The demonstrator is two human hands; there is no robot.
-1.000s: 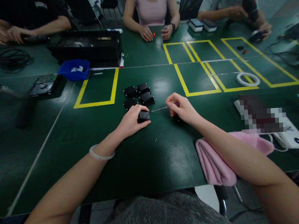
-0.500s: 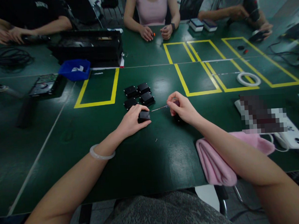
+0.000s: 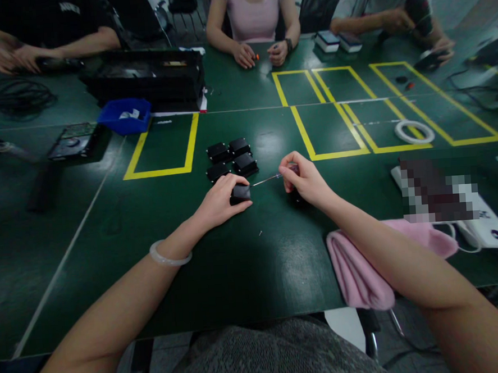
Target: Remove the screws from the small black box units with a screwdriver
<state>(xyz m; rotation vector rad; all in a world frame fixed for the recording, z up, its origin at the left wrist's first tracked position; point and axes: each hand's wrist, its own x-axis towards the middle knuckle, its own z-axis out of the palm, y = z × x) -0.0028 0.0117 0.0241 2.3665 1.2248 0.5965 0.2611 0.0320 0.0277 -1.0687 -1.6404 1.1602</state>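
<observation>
My left hand [image 3: 223,201] grips a small black box [image 3: 241,193] on the green table, thumb on the near side and fingers on the far side. In my right hand [image 3: 299,178] is a screwdriver [image 3: 267,180], its thin shaft pointing left and its tip at the box's right side. The handle is mostly covered by my fingers. Beneath the right hand lies another dark piece [image 3: 297,197], partly hidden. Several similar black boxes [image 3: 240,147] sit together just beyond my left hand. A tiny screw [image 3: 260,233] lies on the table nearer to me.
A blue bin [image 3: 125,117] stands by a long black case [image 3: 150,83] at the left back. A hard drive [image 3: 74,142] lies at left. To the right are a white tape roll [image 3: 414,132], a pink cloth [image 3: 359,275] and a white device [image 3: 493,222]. Other people sit across the table.
Almost nothing differs. My right hand and the screwdriver have shifted very slightly, while the left hand keeps its hold on the black box.
</observation>
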